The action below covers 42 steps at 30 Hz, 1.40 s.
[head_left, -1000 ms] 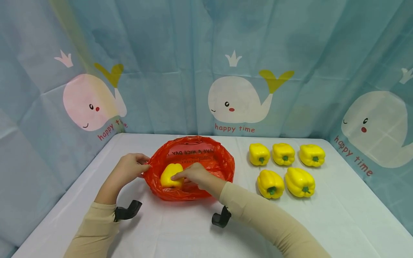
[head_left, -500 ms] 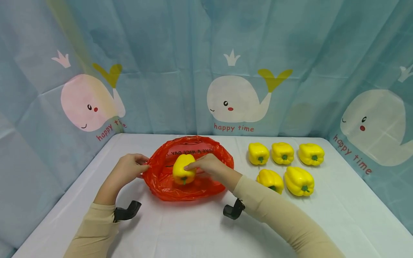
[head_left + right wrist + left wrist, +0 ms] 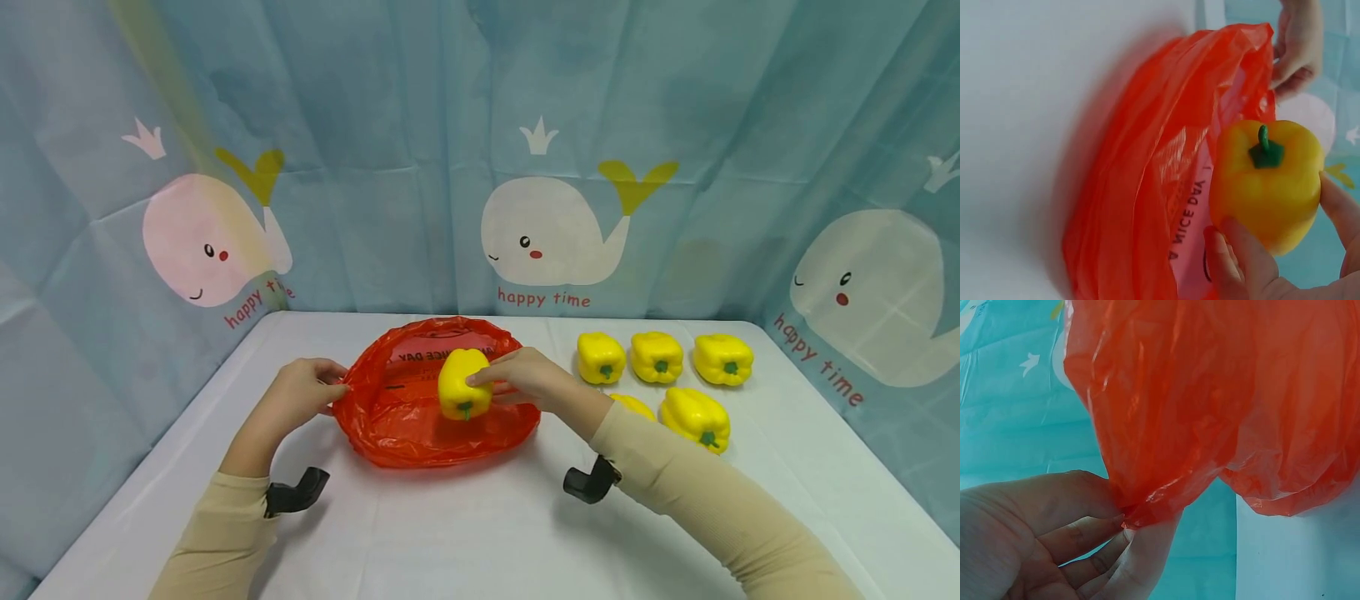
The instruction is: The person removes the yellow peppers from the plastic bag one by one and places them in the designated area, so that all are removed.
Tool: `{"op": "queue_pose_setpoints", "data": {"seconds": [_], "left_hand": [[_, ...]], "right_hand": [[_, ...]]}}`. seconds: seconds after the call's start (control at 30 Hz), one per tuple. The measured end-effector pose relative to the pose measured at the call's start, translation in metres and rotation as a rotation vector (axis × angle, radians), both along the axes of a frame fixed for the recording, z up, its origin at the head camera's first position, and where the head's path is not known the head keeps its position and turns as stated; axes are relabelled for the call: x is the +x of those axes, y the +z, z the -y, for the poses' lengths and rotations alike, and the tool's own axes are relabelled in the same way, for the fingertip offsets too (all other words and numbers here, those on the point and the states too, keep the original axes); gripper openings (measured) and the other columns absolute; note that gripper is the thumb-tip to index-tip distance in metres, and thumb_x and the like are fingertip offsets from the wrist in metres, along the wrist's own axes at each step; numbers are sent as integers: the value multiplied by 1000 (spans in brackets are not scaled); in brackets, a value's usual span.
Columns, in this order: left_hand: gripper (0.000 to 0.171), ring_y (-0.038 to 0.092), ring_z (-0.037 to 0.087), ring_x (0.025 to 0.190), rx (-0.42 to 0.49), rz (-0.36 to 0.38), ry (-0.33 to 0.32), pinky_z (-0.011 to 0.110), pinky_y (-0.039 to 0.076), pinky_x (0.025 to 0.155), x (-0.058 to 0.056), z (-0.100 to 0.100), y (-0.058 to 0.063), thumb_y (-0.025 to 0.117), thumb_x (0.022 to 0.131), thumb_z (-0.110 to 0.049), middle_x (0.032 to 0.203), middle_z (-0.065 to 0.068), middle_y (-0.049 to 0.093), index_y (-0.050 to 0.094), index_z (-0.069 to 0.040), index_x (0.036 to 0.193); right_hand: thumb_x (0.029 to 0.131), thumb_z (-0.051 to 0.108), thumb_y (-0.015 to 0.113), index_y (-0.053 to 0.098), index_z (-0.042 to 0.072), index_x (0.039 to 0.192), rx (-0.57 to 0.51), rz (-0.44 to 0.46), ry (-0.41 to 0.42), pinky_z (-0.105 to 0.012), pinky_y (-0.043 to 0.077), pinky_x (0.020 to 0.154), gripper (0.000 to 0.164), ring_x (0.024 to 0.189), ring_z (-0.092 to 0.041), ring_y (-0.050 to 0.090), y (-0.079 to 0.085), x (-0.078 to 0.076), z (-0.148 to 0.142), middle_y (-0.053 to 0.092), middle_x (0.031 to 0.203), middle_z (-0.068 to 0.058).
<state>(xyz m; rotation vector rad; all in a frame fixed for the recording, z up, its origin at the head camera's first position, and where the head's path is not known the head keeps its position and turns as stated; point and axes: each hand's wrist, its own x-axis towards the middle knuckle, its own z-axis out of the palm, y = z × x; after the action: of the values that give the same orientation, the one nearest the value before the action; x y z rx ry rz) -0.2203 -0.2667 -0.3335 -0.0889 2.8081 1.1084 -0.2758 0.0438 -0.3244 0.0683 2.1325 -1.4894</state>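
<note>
A red plastic bag (image 3: 420, 437) with its mouth spread wide lies on the white table. My left hand (image 3: 300, 392) pinches the bag's left rim between thumb and fingers, as the left wrist view shows close up. A yellow bell pepper (image 3: 462, 383) with a green stem is in my right hand (image 3: 536, 379), gripped between thumb and fingertips. In the head view the pepper overlaps the right half of the bag's opening. The right wrist view has the pepper's stem end towards the camera, beside the bag's printed inner wall (image 3: 1191, 219).
To the right stand several more yellow bell peppers: a back row with a left one (image 3: 601, 357), a middle one (image 3: 657, 357) and a right one (image 3: 723, 359), and in front another pepper (image 3: 696, 418) beside one partly hidden by my right sleeve (image 3: 697, 500). A whale-print curtain (image 3: 420, 167) hangs behind the table.
My right hand has lifted the yellow bell pepper from low inside the bag and carried it up and to the right. The left hand keeps its hold on the rim.
</note>
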Motion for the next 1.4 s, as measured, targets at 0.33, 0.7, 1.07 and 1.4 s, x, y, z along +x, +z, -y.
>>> {"op": "queue_pose_setpoints", "data": {"seconds": [0.33,0.7,1.07,1.4], "left_hand": [[37,67,19,81,-6,0,4,38,63,78,0,-2,-1,61,95,-14,105,23,68,60,8,125],[37,67,18,79,-10,6,1,38,63,77,-1,1,-3,60,95,-14,106,23,68,60,9,125],[36,67,16,77,-13,7,-2,37,63,76,-3,1,-3,60,95,-14,104,22,69,61,8,124],[37,67,16,77,-14,6,-9,38,63,76,-4,2,-4,60,95,-14,103,22,69,61,8,124]], "right_hand": [[87,27,75,56,-1,135,37,0,33,-42,53,102,58,120,-29,61,15,2,-31,58,136,-15],[88,28,75,47,-1,144,44,-9,75,-41,54,101,70,125,-32,58,27,2,-67,54,144,-18],[90,28,71,39,-5,148,56,-27,94,-38,55,99,74,123,-31,60,35,7,-103,46,149,-23],[92,29,69,31,-11,149,56,-56,118,-43,49,105,80,132,-36,54,41,13,-134,44,151,-27]]}}
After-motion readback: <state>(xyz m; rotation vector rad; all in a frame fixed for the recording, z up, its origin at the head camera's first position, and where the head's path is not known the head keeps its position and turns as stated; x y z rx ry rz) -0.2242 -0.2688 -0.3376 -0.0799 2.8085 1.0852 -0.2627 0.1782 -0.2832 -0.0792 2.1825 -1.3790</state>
